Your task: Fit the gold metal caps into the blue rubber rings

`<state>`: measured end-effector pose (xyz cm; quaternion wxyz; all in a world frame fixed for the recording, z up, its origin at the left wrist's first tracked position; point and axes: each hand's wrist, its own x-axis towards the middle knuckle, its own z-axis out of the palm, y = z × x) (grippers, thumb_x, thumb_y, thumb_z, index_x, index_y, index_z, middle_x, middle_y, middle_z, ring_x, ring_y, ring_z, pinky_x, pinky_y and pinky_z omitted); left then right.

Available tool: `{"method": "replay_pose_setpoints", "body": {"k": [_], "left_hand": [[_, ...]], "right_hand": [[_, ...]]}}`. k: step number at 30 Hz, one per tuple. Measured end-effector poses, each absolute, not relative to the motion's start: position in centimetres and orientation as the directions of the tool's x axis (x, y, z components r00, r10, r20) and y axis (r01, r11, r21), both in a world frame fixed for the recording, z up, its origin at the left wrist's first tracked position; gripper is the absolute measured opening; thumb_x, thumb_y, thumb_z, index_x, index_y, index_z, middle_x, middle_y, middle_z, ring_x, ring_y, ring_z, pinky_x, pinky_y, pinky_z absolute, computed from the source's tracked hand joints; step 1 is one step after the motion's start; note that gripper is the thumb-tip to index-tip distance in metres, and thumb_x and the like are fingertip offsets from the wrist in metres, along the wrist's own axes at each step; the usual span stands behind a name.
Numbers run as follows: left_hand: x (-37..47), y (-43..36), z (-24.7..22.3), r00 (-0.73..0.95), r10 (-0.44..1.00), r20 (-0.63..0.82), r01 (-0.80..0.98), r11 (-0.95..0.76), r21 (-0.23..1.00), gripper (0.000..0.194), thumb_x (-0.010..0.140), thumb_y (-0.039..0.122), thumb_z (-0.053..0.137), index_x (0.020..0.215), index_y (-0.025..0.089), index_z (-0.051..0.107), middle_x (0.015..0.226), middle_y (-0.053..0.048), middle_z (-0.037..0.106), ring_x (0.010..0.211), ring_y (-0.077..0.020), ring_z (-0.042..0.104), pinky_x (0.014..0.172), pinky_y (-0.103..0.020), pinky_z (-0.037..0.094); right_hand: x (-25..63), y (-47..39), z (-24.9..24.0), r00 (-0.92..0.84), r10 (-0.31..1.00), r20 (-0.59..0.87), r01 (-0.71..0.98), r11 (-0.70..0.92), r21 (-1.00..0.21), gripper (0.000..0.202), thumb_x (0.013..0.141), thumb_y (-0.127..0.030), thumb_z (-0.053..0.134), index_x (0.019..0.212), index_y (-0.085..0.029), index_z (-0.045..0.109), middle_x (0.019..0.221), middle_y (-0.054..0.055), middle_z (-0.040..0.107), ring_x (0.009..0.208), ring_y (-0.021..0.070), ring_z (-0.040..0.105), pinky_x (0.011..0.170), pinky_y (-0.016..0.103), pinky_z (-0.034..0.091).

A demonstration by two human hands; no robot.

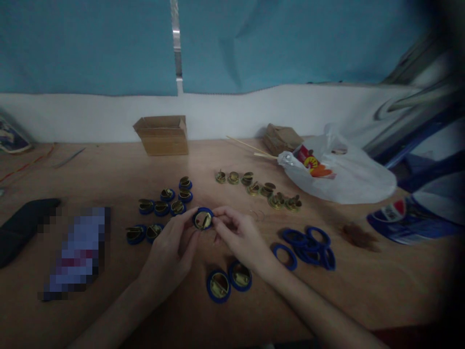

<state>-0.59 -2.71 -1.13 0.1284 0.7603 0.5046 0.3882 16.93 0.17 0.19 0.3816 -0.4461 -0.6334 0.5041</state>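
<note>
A round brass-coloured fitting in a blue ring [203, 219] is held up over the middle of the table between both my hands. My left hand [170, 249] pinches its left edge, and the fingertips of my right hand [243, 237] grip its right edge. Two similar ringed brass fittings [219, 286] lie nearer to me, below my hands. Several more ringed fittings [162, 208] are grouped beside my left hand, some partly hidden by it. Farther back, a row of brass fittings without rings [254, 188] stretches to the right. Loose blue rings [319, 254] are heaped right of my right hand.
An open cardboard box [165, 138] stands against the wall. At the back right are a crumpled brown packet [281, 139] and a white plastic bag [348, 174]. A blue Pepsi container [403, 220] is at the right. A dark case [25, 228] and a blurred-out object [78, 252] lie left.
</note>
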Motion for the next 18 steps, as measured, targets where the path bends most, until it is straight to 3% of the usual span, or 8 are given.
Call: {"method": "replay_pose_setpoints", "body": {"k": [7,18], "left_hand": [[-0.44,-3.00,-1.33,0.257,0.819,0.513,0.698,-0.524,0.487,0.047,0.089,0.015,0.053,0.134,0.021,0.041,0.119,-0.009,0.064,0.110,-0.0222,0.062,0.094,-0.038,0.053],[-0.62,-2.96,-1.09,0.261,0.799,0.542,0.673,-0.553,0.491,0.039,0.091,0.010,0.049,0.129,0.019,0.046,0.117,-0.007,0.065,0.106,-0.0170,0.063,0.093,-0.030,0.052]], "right_hand": [[17.16,0.34,0.00,-0.292,0.955,0.045,0.330,0.145,-0.933,0.017,0.091,-0.023,0.048,0.096,-0.018,0.063,0.069,0.000,0.064,0.057,0.0117,0.060,0.054,0.024,0.047],[17.25,0.37,-0.26,-0.335,0.941,0.048,0.339,0.168,-0.926,0.019,0.093,-0.018,0.043,0.099,-0.019,0.061,0.070,-0.002,0.061,0.059,0.0111,0.059,0.057,0.024,0.045]]}}
